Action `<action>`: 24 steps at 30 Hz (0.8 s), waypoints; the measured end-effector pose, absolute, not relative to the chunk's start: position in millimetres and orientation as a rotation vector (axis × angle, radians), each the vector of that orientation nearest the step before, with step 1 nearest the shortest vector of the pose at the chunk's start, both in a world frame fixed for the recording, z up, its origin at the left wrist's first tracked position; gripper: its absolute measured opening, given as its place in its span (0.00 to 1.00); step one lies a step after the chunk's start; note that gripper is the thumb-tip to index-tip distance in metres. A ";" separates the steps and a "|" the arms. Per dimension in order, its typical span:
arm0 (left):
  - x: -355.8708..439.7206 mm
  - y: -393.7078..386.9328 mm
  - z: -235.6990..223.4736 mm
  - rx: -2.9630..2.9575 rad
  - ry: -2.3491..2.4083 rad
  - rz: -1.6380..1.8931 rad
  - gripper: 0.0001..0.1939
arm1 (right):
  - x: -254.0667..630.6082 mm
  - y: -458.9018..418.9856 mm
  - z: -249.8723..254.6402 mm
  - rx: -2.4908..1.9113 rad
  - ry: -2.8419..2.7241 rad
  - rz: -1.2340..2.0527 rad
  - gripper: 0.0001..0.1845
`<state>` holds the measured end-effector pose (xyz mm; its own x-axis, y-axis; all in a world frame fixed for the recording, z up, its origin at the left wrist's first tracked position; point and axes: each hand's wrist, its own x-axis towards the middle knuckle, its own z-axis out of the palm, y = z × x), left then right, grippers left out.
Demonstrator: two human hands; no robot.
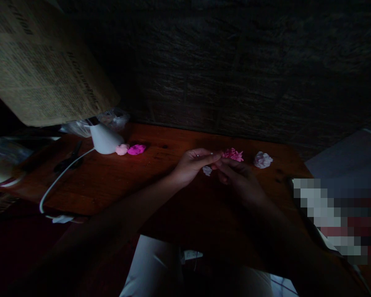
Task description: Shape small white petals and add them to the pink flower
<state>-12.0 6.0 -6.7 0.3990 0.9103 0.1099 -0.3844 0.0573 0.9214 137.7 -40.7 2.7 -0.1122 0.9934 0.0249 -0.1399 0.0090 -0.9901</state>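
My left hand (195,164) and my right hand (235,175) meet over the wooden table, thumbs and fingertips pinched together. Whatever they pinch is too small or dark to make out. Just beyond the fingertips is a pink ruffled flower-like piece (233,154), partly covered by my fingers. A small whitish crumpled piece (207,170) shows beside my left fingers; whether it lies on the table or is held, I cannot tell. To the right of my hands sits a larger pale ruffled flower-like piece (262,159).
A white lamp base (106,139) with a newsprint-patterned shade (54,66) stands at left, its white cord (54,178) curving over the table edge. Near it lie a pale pink lump (122,149), a bright pink lump (137,149) and dark scissors (71,160). A dark wall (204,82) rises behind.
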 end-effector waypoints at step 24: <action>-14.7 5.5 -5.3 1.300 0.649 1.108 0.18 | 136.4 -39.5 4.8 -1.043 -0.859 1.570 0.17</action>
<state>-14.7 5.5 -5.3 0.3805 0.9035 0.1972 -0.2698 -0.0955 0.9582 136.4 -39.5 4.8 -0.1049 0.9740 -0.2009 -0.3560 -0.2254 -0.9069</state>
